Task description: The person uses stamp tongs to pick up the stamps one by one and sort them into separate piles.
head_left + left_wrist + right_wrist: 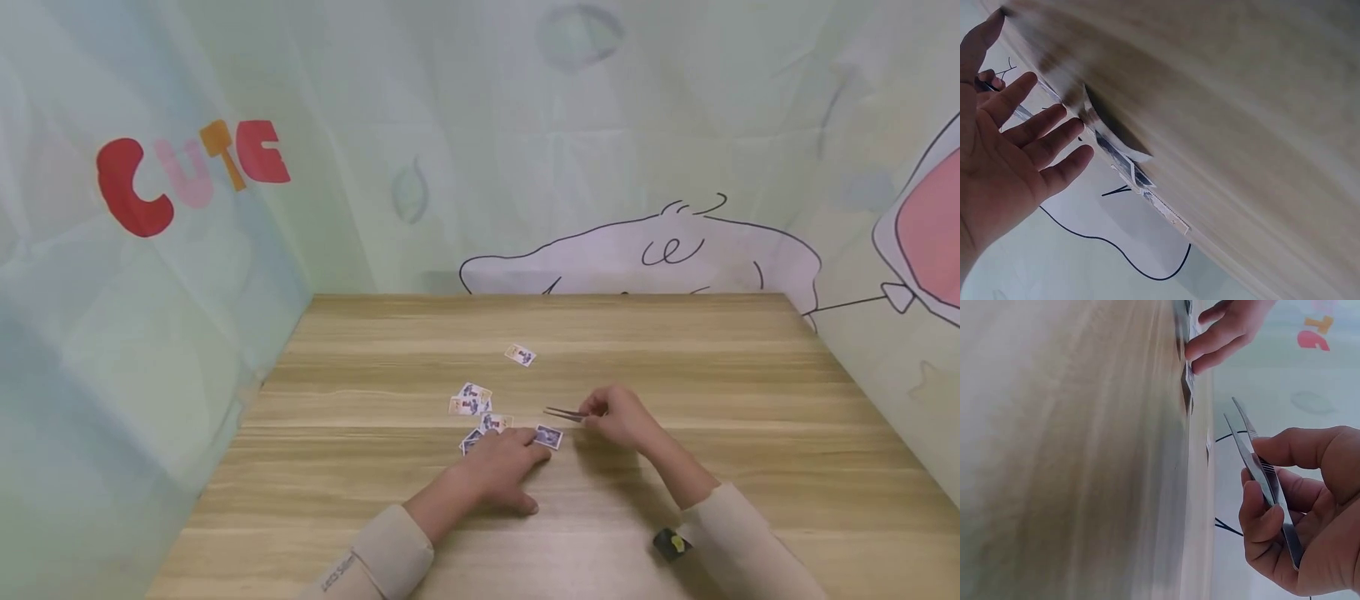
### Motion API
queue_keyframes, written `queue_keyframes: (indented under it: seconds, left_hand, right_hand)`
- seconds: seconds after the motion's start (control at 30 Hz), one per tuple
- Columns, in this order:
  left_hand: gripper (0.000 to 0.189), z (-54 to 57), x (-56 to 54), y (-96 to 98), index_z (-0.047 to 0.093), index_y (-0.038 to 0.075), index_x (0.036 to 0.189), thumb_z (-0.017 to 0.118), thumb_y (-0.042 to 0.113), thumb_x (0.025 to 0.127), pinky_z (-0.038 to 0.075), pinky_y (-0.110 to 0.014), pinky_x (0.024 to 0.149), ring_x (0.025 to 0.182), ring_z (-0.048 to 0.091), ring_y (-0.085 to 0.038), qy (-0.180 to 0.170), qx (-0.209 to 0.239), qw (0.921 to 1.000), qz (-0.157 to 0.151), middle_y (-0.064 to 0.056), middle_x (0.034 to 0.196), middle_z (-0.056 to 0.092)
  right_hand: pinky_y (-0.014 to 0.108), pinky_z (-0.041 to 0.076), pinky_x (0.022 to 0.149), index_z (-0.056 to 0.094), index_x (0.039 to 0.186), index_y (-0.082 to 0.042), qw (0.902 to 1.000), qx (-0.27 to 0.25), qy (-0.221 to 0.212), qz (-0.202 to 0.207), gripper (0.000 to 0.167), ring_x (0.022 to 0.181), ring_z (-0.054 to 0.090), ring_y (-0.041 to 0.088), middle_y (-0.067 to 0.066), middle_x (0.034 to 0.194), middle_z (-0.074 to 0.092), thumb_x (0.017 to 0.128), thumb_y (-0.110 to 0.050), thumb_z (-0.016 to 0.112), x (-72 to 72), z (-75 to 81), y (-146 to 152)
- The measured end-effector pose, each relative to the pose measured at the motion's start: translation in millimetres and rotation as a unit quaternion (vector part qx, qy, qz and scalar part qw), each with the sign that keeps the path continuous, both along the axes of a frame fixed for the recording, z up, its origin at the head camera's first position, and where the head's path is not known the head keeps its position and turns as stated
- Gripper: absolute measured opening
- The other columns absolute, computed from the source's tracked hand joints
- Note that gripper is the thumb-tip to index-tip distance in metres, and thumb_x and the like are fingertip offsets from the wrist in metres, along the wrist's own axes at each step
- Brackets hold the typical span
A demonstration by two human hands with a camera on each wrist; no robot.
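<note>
Several small printed cards lie on the wooden table. My left hand (498, 467) is spread palm down over some of them, its fingers nearly straight. Its fingertips are at the lower edge of one card (495, 423) and beside a dark-faced card (549, 437); part of another dark card (470, 442) is hidden by the hand. In the right wrist view, my right hand (1310, 506) pinches metal tweezers (1259, 472) between thumb and fingers. The tweezers' tips are apart with nothing between them, pointing left above the table near the dark-faced card.
Overlapping cards (468, 406) lie just beyond the left hand, and a single card (521, 355) lies farther back. A small black object with a yellow mark (670, 544) is by the right sleeve. Printed curtain (360, 208) borders the table (750, 375) behind and at the sides.
</note>
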State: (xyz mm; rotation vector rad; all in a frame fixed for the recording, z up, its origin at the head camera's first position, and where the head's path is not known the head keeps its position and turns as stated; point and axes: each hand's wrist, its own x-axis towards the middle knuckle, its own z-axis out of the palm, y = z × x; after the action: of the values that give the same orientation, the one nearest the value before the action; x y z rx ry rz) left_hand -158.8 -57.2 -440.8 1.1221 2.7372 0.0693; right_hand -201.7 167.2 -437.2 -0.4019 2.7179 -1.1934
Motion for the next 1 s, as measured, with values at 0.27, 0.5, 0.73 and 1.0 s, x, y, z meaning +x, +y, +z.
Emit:
queue_keyframes:
  seconds: [0.27,0.5,0.73,1.0]
  left_hand:
    - [0.074,-0.7,-0.7,1.7,0.052,0.020,0.132,0.073,0.053,0.069,0.038,-0.048,0.097,0.122,0.043,-0.026,0.002,-0.004,1.0000,-0.006,-0.008,0.138,0.044]
    - [0.075,-0.1,-5.2,2.9,0.053,0.016,0.129,0.070,0.056,0.068,0.040,-0.045,0.094,0.116,0.046,-0.025,0.035,-0.015,0.9992,-0.010,-0.007,0.126,0.050]
    - [0.073,-2.0,-9.6,1.5,0.055,0.016,0.124,0.070,0.058,0.067,0.044,-0.039,0.088,0.109,0.048,-0.022,0.047,-0.021,0.9986,-0.013,-0.004,0.116,0.053]
    - [0.070,-2.1,-10.6,1.0,0.055,0.017,0.123,0.070,0.058,0.068,0.043,-0.038,0.088,0.108,0.049,-0.021,0.034,-0.011,0.9993,-0.014,-0.003,0.117,0.053]
  right_hand:
    - [0.030,0.047,0.061,0.067,0.081,0.000,0.9997,0.006,-0.010,0.020,0.007,0.066,0.053,0.014,-0.002,0.071,0.060,0.075,0.004,0.065,15.6,0.8,12]
    - [0.029,0.047,0.060,0.066,0.082,-0.001,0.9994,0.027,-0.020,0.005,0.006,0.067,0.052,0.014,-0.001,0.072,0.059,0.077,0.002,0.066,25.2,3.1,20]
    - [0.029,0.047,0.061,0.066,0.083,0.000,0.9988,0.022,-0.039,0.017,0.008,0.067,0.052,0.014,-0.001,0.072,0.058,0.076,0.004,0.065,29.7,0.2,24]
    - [0.030,0.047,0.061,0.065,0.083,0.001,0.9988,0.014,-0.038,0.028,0.008,0.067,0.052,0.015,0.000,0.072,0.058,0.076,0.005,0.065,30.1,-5.1,22]
